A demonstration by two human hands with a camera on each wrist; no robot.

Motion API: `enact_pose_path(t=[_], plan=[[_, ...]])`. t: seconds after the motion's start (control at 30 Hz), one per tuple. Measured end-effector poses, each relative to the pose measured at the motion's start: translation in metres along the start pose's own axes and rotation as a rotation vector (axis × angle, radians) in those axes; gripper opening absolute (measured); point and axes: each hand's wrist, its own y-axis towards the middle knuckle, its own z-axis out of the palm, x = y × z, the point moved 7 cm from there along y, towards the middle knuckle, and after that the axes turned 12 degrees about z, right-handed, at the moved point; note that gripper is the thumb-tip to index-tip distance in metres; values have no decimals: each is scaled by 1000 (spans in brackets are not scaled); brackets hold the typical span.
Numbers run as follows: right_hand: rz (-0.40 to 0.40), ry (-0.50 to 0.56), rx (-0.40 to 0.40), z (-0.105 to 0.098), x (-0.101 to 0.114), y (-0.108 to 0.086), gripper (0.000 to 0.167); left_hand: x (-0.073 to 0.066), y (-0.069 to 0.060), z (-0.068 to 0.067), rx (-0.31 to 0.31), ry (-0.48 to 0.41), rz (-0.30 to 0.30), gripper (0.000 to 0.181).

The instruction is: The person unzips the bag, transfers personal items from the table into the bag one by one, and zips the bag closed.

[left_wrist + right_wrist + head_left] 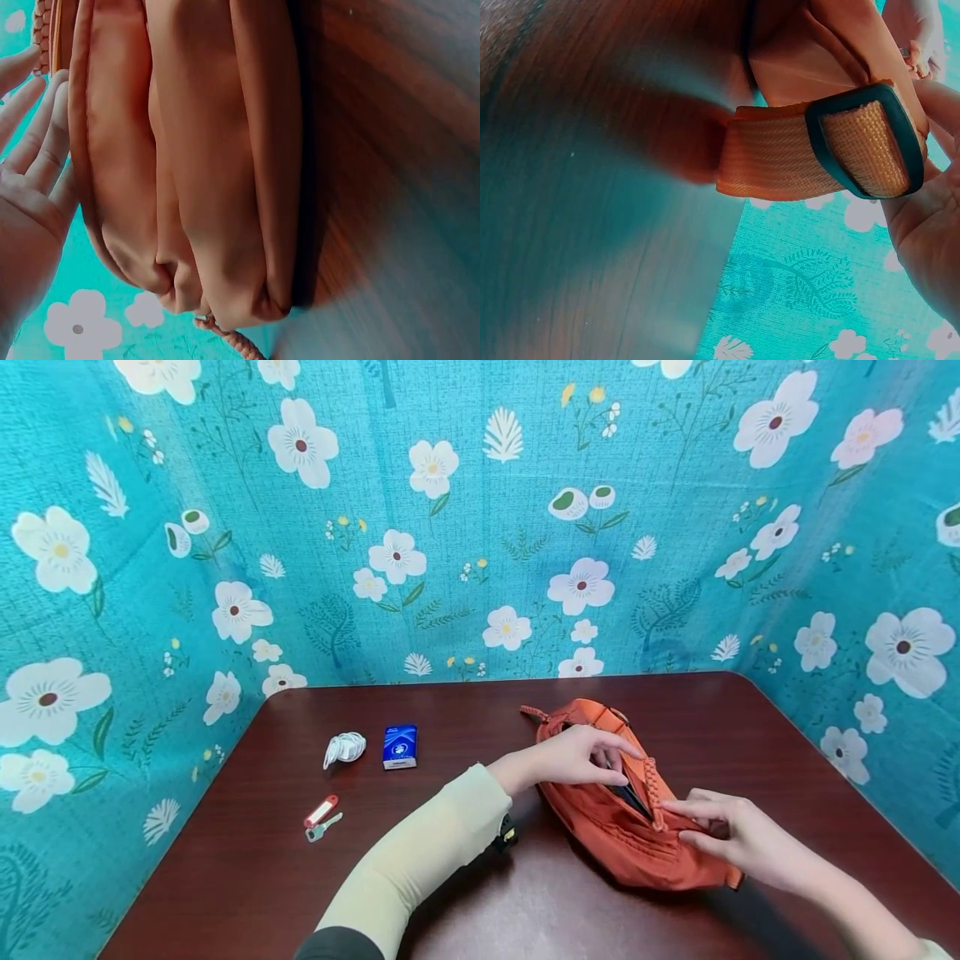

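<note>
We see a rust-orange fabric bag (622, 852) lying slantwise on a dark reddish-brown wooden desk (465, 710), its long opening facing up. A dark, smooth-looking item (632, 797) shows within the bag's opening; we cannot tell what it is.

Our left hand (573, 756) is over the bag's opening, its fingers spread and fairly straight in the left wrist view, some touching the bag's edge. Its grip is loose and wide, and we see nothing pinched in it. A pale yellow-green sleeve (450, 827) covers that arm, left of the bag.

Our right hand (731, 831) is at the bag's right end, its grip narrow, thumb and fingers pinching the bag's fabric edge. A braided orange cord (654, 793) runs along the bag's opening, its lower end just beside those fingertips. Below the right hand, a ribbed orange webbing strap (776, 154) with a black rectangular buckle (821, 139) comes off the bag.

To the bag's left, well apart from it, lie a small blue rectangular pack with white markings (400, 747), a coiled white cable (346, 748) farther left, and a red key tag with a white label (322, 810) beside a silver metal key (316, 833). Behind the bag hangs a turquoise cloth printed with white flowers (465, 527).
</note>
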Motion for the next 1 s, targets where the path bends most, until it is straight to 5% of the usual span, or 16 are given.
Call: enact_pose_path(t=[0.2, 0.4, 0.8, 1.0], plan=[[-24, 8, -1, -2, 2, -1, 53, -2, 8, 8, 20, -73, -37, 48], [-26, 13, 12, -1, 0, -3, 54, -1, 13, 12, 30, -132, -35, 32], [32, 89, 23, 2, -5, -3, 44, 0, 13, 14, 131, 73, 0, 23], [128, 81, -33, 0, -10, 0, 35, -2, 10, 7, 103, 135, 48, 19]])
